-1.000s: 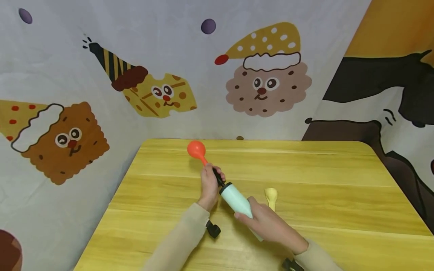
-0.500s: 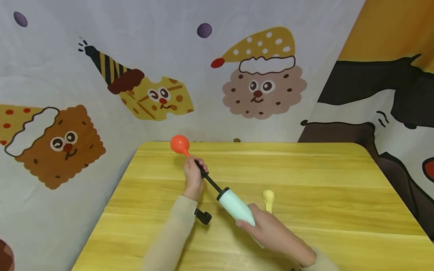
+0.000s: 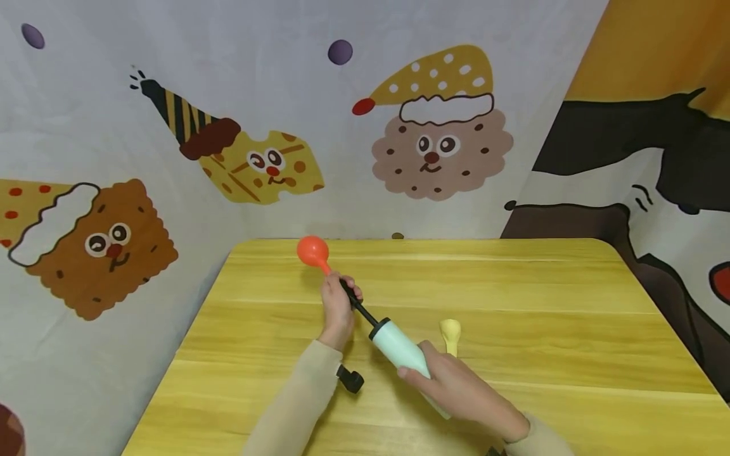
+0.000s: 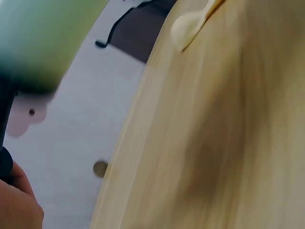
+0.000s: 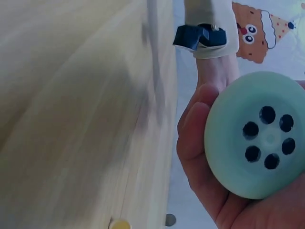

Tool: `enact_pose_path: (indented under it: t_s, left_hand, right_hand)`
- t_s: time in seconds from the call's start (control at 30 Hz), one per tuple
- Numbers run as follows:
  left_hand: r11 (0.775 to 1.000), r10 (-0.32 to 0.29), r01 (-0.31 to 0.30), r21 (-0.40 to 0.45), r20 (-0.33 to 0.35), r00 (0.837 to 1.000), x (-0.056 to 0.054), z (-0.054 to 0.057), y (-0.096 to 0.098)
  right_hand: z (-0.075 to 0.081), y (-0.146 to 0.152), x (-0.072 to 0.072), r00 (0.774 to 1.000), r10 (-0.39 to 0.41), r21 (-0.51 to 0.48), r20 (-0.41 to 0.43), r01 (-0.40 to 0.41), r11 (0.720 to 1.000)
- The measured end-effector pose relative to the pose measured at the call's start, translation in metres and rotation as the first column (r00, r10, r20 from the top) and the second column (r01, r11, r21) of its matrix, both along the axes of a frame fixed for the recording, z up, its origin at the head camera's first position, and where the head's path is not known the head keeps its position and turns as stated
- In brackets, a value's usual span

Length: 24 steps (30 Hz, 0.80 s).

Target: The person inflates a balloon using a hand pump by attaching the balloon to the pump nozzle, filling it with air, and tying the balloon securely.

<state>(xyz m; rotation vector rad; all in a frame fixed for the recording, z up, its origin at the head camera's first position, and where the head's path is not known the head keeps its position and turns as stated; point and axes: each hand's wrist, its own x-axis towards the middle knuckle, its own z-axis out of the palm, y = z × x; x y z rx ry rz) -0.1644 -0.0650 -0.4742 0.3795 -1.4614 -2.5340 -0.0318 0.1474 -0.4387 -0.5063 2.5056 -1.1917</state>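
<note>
A mint-green balloon pump [image 3: 399, 347] with a black rod slants above the table in the head view. My left hand [image 3: 339, 307] grips its black upper end and the neck of a small, partly inflated red balloon [image 3: 312, 251]. A short length of rod shows between that hand and the barrel. My right hand [image 3: 459, 385] holds the barrel lower down, its thumb along the side. In the right wrist view, fingers curl round the pump's round end [image 5: 238, 162], which has several dark holes. The left wrist view catches only part of my left hand [image 4: 19, 205].
A limp yellow balloon [image 3: 450, 330] lies on the wooden table [image 3: 542, 285], just beyond my right hand. Behind the table hangs a cloth [image 3: 348, 158] printed with cartoon food. A black strap device [image 3: 350, 379] sits on my left wrist.
My left hand first moved up and left, drawing out the rod, then came partway back, shortening the exposed length. The red balloon moved with it. My right hand stayed nearly in place.
</note>
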Motion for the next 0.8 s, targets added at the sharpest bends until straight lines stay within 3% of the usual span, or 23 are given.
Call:
enact_pose_path:
  t_s: [0.17,0.33,0.47,0.63,0.8]
  left_hand:
    - [0.996,-0.078,0.078,-0.032,0.019,0.997,0.009,-0.001,0.016]
    - [0.997,-0.068,0.068,-0.03,0.009,0.998,0.006,0.001,0.015]
    - [1.0,-0.018,0.017,-0.02,-0.023,1.0,-0.005,0.008,-0.002]
    - [0.999,0.052,-0.052,-0.012,-0.024,0.998,-0.02,0.014,-0.036]
    - [0.998,0.053,-0.054,-0.025,-0.005,0.999,-0.017,0.013,-0.043]
  right_hand:
    - [-0.004,-0.011,-0.018,0.999,-0.021,-0.053,0.027,0.022,0.998]
    - [-0.007,-0.019,-0.023,0.998,-0.048,-0.066,0.037,0.05,0.997]
    - [-0.005,-0.018,-0.014,0.998,-0.065,-0.043,0.028,0.066,0.997]
    - [0.002,-0.002,0.009,0.999,-0.035,0.01,-0.001,0.035,0.999]
    - [0.002,0.003,0.016,0.999,-0.016,0.035,-0.041,0.018,0.999]
